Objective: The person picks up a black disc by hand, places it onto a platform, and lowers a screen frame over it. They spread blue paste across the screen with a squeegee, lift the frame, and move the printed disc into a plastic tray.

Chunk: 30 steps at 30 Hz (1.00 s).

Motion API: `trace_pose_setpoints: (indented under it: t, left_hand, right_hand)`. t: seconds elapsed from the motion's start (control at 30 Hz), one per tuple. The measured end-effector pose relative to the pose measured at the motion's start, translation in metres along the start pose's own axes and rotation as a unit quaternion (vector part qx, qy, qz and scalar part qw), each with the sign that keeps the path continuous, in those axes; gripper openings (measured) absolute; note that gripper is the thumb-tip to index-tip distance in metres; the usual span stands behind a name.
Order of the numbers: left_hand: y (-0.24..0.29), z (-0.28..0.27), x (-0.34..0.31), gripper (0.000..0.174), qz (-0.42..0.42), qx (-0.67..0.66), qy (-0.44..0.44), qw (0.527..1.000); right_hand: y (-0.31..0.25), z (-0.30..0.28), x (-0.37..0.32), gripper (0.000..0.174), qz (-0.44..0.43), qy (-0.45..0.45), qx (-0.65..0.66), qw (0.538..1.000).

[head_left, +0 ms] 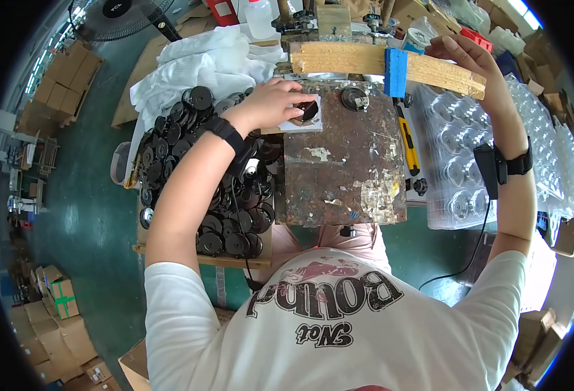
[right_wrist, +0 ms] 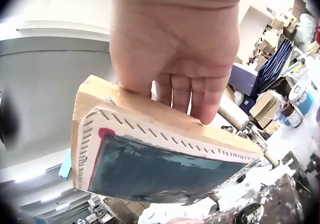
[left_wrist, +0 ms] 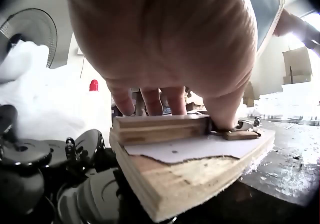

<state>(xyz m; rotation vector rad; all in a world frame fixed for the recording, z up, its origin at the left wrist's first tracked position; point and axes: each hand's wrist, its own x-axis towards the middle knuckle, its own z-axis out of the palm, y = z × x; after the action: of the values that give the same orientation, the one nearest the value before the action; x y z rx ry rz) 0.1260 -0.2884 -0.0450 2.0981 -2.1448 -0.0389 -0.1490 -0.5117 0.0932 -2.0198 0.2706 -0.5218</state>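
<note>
My left hand [head_left: 267,104] reaches over a small white-topped wooden board [left_wrist: 170,176], pinching a round black disc [head_left: 309,112] between thumb and fingers. In the left wrist view, the palm hides most of that disc. My right hand [head_left: 469,62] grips the edge of a wooden screen-printing frame [head_left: 339,58], fingers over one side and thumb on the other. The frame is raised and tilted; its stapled, dark green mesh [right_wrist: 160,166] shows in the right wrist view. A blue piece [head_left: 396,73] sits across the frame.
A worn metal plate [head_left: 339,169] forms the work surface, with another black disc [head_left: 354,99] on it. Black discs [head_left: 235,225] are heaped at left beside white cloths [head_left: 199,65]. A yellow cutter knife [head_left: 407,143] and clear plastic trays [head_left: 456,156] lie at right.
</note>
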Motion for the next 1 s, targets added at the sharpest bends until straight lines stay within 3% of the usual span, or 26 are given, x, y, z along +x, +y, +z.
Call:
trace_pose_setpoints:
  t: [0.07, 0.2, 0.3, 0.33, 0.4, 0.43, 0.5, 0.53, 0.63, 0.73, 0.77, 0.87, 1.0]
  left_hand:
    - [-0.006, -0.007, -0.007, 0.039, 0.013, 0.013, -0.009, 1.000]
    - [-0.002, -0.017, -0.027, 0.044, -0.001, -0.104, 0.055, 0.993]
    - [0.027, -0.033, -0.055, 0.054, -0.118, -0.410, 0.057, 0.903]
    - [0.035, -0.030, -0.061, 0.054, -0.119, -0.411, 0.057, 0.902]
    - [0.053, -0.020, -0.066, 0.059, -0.129, -0.488, 0.035, 0.863]
    - [0.059, -0.016, -0.067, 0.062, -0.133, -0.524, 0.024, 0.841]
    - [0.065, -0.004, -0.067, 0.064, -0.140, -0.496, 0.019, 0.857]
    - [0.067, 0.002, -0.066, 0.066, -0.145, -0.467, 0.013, 0.872]
    - [0.069, 0.009, -0.067, 0.068, -0.149, -0.431, 0.008, 0.890]
    - [0.067, 0.012, -0.068, 0.070, -0.150, -0.422, 0.001, 0.894]
    - [0.067, 0.012, -0.068, 0.070, -0.147, -0.420, 0.000, 0.896]
    - [0.067, 0.011, -0.069, 0.070, -0.142, -0.417, -0.001, 0.898]
    - [0.068, 0.013, -0.068, 0.071, -0.138, -0.433, 0.007, 0.891]
  right_hand:
    - [-0.001, -0.002, 0.002, 0.030, 0.008, -0.025, 0.023, 0.999]
    - [-0.001, 0.001, 0.004, 0.032, 0.020, -0.121, -0.074, 0.990]
    - [-0.006, 0.015, 0.013, 0.034, 0.125, -0.219, -0.132, 0.959]
    - [-0.003, 0.023, 0.019, 0.034, 0.126, -0.220, -0.132, 0.958]
    - [0.013, 0.046, 0.037, 0.038, -0.034, -0.142, -0.232, 0.962]
    - [0.019, 0.058, 0.047, 0.038, -0.035, -0.144, -0.232, 0.961]
    - [0.028, 0.082, 0.066, 0.040, -0.108, -0.041, -0.322, 0.940]
    - [0.034, 0.093, 0.070, 0.040, -0.110, -0.041, -0.323, 0.939]
    - [0.036, 0.115, 0.079, 0.035, -0.094, -0.059, -0.387, 0.915]
    - [0.027, 0.129, 0.068, 0.027, -0.107, -0.142, -0.436, 0.882]
    - [0.027, 0.132, 0.061, 0.027, -0.106, -0.145, -0.435, 0.882]
    - [0.030, 0.136, 0.032, 0.025, -0.210, -0.134, -0.364, 0.897]
    - [0.019, 0.138, 0.004, 0.026, -0.186, -0.172, -0.324, 0.912]
